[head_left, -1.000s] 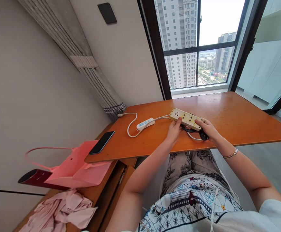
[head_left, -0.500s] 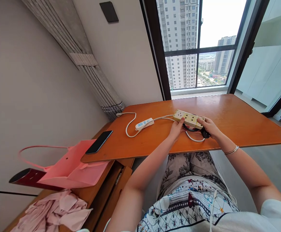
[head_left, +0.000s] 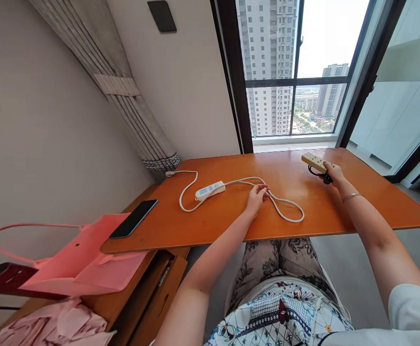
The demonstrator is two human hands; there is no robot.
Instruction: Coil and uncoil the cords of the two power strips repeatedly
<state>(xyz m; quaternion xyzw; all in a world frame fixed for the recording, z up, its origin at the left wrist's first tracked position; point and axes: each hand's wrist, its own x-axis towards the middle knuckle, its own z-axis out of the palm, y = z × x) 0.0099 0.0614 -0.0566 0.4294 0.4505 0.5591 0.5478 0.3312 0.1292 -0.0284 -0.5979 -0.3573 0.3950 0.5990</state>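
My right hand [head_left: 333, 174] is closed round one end of a yellowed power strip [head_left: 313, 162] above the right side of the table. Its black cord and plug [head_left: 327, 179] hang bunched beneath. My left hand [head_left: 257, 198] has its fingers pinched at a white cord [head_left: 289, 219] near the table's middle. This cord lies in a loop to the right of the hand and runs left to a white power strip [head_left: 210, 191] with blue sockets. Part of the cord at the left fingertips is hidden.
The orange-brown table [head_left: 202, 226] stands before a window. A dark phone [head_left: 133, 218] lies at its left edge, beside a pink bag [head_left: 87, 254]. Pink cloth [head_left: 56, 327] rests lower left. The white cord's far end reaches a plug [head_left: 170, 173] at the table's back left corner.
The yellowed strip has gone from both hands to my right hand alone and moved right and away. My left hand let go of it and moved slightly left onto the white cord.
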